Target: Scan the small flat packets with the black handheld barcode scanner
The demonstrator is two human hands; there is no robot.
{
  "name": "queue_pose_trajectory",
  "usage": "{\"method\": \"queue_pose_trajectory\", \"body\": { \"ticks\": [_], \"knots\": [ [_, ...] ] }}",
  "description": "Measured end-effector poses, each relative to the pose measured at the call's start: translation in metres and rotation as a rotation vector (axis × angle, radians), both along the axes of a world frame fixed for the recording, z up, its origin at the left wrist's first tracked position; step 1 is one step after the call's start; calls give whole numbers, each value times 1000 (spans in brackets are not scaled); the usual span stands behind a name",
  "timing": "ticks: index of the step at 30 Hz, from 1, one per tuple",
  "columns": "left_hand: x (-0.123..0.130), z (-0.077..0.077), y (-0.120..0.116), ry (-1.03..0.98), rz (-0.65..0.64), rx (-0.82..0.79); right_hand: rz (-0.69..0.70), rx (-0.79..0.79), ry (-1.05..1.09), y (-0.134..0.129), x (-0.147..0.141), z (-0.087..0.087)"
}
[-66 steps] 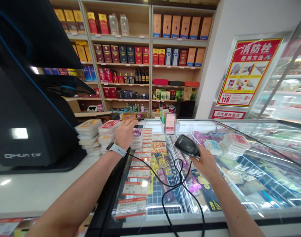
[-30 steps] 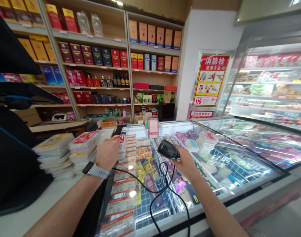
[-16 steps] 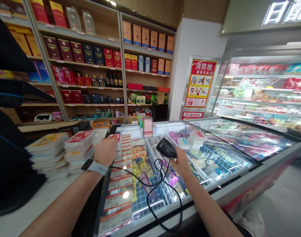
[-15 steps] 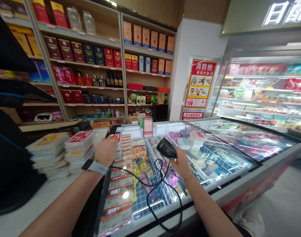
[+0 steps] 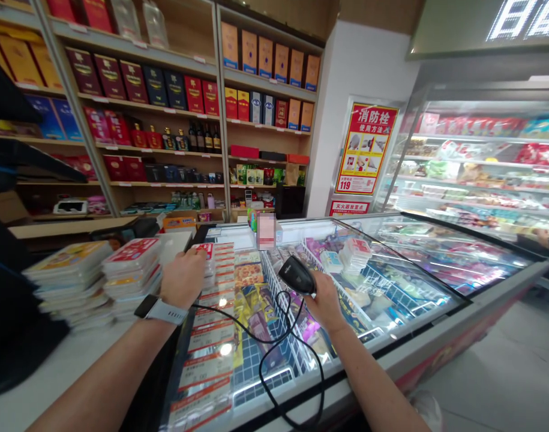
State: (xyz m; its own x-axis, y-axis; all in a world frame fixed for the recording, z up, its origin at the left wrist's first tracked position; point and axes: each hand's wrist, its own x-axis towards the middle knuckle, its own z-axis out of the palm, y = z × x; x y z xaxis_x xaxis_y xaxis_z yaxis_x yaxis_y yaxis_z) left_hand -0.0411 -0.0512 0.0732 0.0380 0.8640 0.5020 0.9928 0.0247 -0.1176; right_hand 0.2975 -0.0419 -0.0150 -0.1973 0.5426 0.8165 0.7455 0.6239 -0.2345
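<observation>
My left hand (image 5: 183, 277), with a watch (image 5: 159, 309) on its wrist, is closed on a plastic package with a red label (image 5: 206, 255) at the left end of the freezer's glass top. In my right hand (image 5: 324, 300) is a black barcode scanner (image 5: 296, 275), its head pointing to the upper left. The scanner's black cable (image 5: 260, 367) loops over the glass. Left of my left hand, on the white counter (image 5: 83, 360), stand a stack of packages with a red top (image 5: 132, 270) and one with a yellow top (image 5: 71, 279).
Below the glass of the chest freezer (image 5: 409, 336) lie wire baskets with packaged food. More packages (image 5: 356, 255) stand farther back. A dark monitor (image 5: 13, 288) stands at the left edge. Shelves of boxes (image 5: 155, 111) line the back. At the right edge a person's arm (image 5: 544, 237) shows.
The view has shifted slightly, so the stacks, both hands and the scanner appear a little farther left. Both hands keep their hold.
</observation>
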Motion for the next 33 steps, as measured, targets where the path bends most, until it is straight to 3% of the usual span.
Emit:
{"method": "queue_pose_trajectory", "body": {
  "ticks": [7,12,16,25,33],
  "knots": [
    [6,-1,0,37,-43,119,-33,-5,22,-2,1,2],
    [29,-11,1,-30,-343,192,-55,-8,65,-1,3,-1],
    [53,-28,-1,-87,-533,107,-127,-15,60,-3,5,0],
    [72,-78,9,-192,-667,-151,-272,-16,62,-8,5,7],
    [94,-86,24,-238,-769,-267,-300,-8,77,-8,6,10]
  ]
}}
